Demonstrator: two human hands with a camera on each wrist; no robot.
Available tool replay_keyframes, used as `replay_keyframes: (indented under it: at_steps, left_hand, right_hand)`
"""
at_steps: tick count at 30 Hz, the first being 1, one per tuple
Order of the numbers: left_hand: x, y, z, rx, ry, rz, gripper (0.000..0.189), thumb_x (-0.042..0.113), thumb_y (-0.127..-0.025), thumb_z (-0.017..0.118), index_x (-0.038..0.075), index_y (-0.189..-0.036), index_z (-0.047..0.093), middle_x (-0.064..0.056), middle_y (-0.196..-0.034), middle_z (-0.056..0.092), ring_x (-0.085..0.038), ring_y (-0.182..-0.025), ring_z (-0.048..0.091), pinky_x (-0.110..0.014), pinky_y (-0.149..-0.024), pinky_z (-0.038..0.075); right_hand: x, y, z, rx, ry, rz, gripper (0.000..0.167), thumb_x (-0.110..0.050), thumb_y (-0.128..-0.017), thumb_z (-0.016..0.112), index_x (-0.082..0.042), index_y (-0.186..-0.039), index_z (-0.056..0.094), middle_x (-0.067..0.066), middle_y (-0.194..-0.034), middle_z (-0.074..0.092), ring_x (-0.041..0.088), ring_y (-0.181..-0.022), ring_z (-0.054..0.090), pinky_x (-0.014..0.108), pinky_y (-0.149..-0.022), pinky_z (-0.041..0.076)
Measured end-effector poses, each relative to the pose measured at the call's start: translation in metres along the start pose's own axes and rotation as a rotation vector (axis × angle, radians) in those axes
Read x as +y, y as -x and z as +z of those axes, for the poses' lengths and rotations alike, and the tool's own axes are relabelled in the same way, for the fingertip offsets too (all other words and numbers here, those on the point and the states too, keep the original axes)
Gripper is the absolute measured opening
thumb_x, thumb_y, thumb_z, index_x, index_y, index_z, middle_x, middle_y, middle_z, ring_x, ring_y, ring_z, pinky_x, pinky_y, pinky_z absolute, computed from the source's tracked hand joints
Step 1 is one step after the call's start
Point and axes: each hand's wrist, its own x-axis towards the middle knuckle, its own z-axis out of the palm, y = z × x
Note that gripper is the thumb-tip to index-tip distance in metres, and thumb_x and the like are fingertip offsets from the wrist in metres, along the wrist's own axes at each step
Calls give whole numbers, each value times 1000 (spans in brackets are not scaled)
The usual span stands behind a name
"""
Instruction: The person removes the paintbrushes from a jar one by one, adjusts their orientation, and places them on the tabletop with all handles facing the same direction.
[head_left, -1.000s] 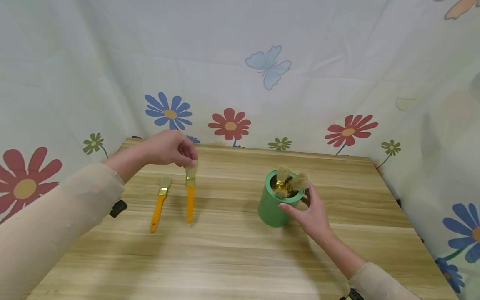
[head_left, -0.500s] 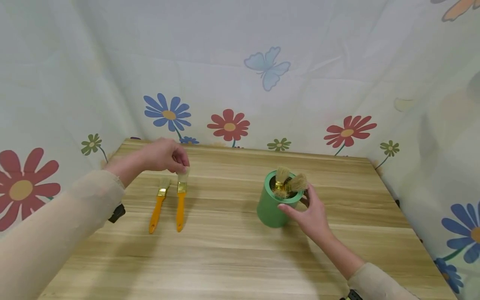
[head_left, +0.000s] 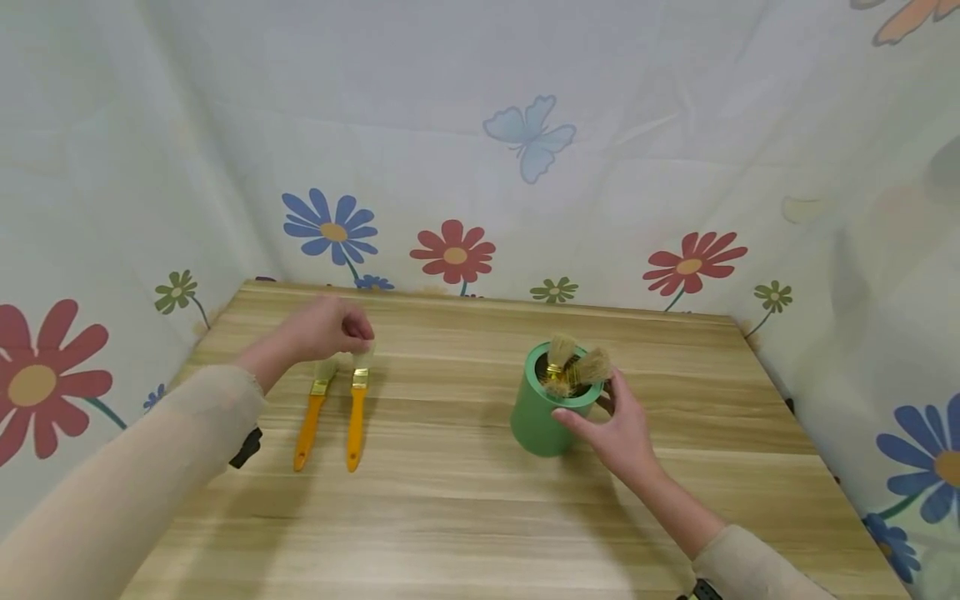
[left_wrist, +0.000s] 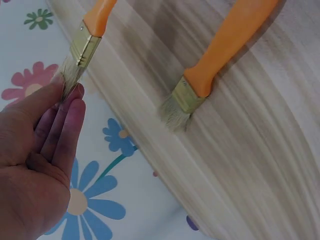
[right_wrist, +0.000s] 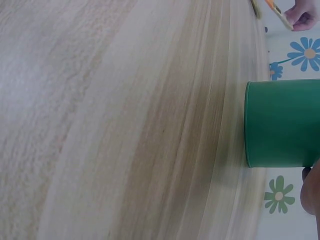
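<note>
My left hand pinches a paintbrush by its pale bristles, the orange handle pointing toward me. In the left wrist view thumb and fingertips press on the bristles of this tilted paintbrush; its handle end is cut off there. Just left of it a second, similar paintbrush lies on the table. My right hand grips the side of a green cylindrical pot, thumb in front, most fingers hidden behind. Several paintbrushes stand in the pot, bristles up.
The wood-grain table reaches back to a white curtain printed with flowers and a butterfly. The curtain also closes off both sides. Between the loose brushes and the pot runs a stretch of bare tabletop.
My left hand has moved left and down with the paintbrush, bringing it beside the lying one. The right hand and the pot have stayed in place.
</note>
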Motion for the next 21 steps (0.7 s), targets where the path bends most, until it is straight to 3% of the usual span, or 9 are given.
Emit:
replay_keyframes:
  at_steps: [7,21]
  left_hand:
    - [-3,-2,14,61,-52,21,8,5,-91,85,4,-98,82,-1,-89,77,-18,-81,69,-44,-83,63]
    - [-18,-9,37,104,-35,6,10,4,-90,85,6,-100,83,-2,-92,79,-21,-84,70,-46,-86,63]
  right_hand:
    - [1,-1,0,1,-8,1,90,-24,-85,94,-7,-157,43,14,-155,53,37,-144,51,54,-118,46]
    - [1,-1,1,0,-8,-4,88,-23,-85,94,-6,-156,44,13,-153,55,34,-144,52,51,-118,46]
